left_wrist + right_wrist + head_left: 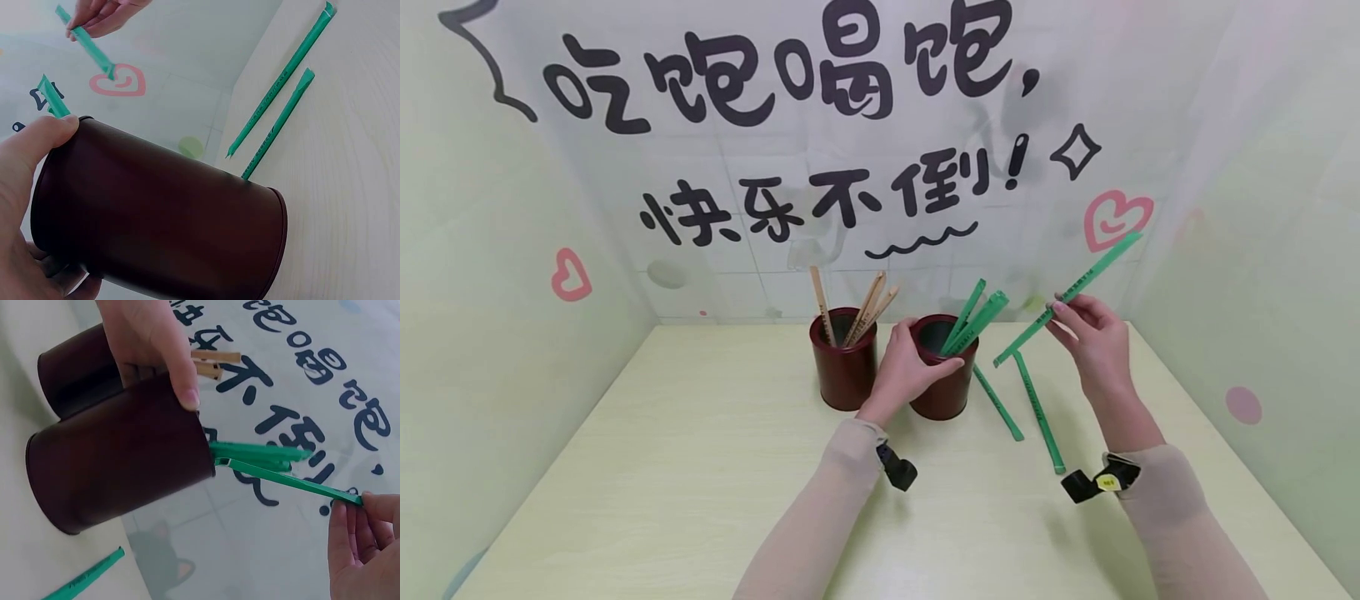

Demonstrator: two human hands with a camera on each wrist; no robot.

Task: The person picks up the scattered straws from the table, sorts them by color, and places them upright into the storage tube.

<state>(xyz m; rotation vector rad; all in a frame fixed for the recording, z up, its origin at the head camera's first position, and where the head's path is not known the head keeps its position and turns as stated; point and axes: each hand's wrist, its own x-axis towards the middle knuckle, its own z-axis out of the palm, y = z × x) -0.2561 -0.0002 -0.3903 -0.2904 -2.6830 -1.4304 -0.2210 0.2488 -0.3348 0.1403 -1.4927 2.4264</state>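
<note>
My left hand (906, 367) grips the right-hand dark red canister (942, 398) near its rim, thumb in front. Several green paper-wrapped straws (981, 321) stand in this canister, leaning right. To its right, my right hand (1097, 337) pinches another green wrapped straw (1099, 265) between thumb and fingers, tilted and held above the table. The right wrist view shows that held straw (287, 480) with its far end by the canister's mouth; whether it touches the rim I cannot tell. Two more green wrapped straws, a nearer one (1039, 412) and one by the canister (998, 406), lie on the table.
A second dark red canister (846, 379) stands just left of my left hand, with several tan wrapped straws (865, 310) leaning in it. The pale wooden table (662, 467) is bounded by a printed backdrop (737, 275) behind and walls at both sides.
</note>
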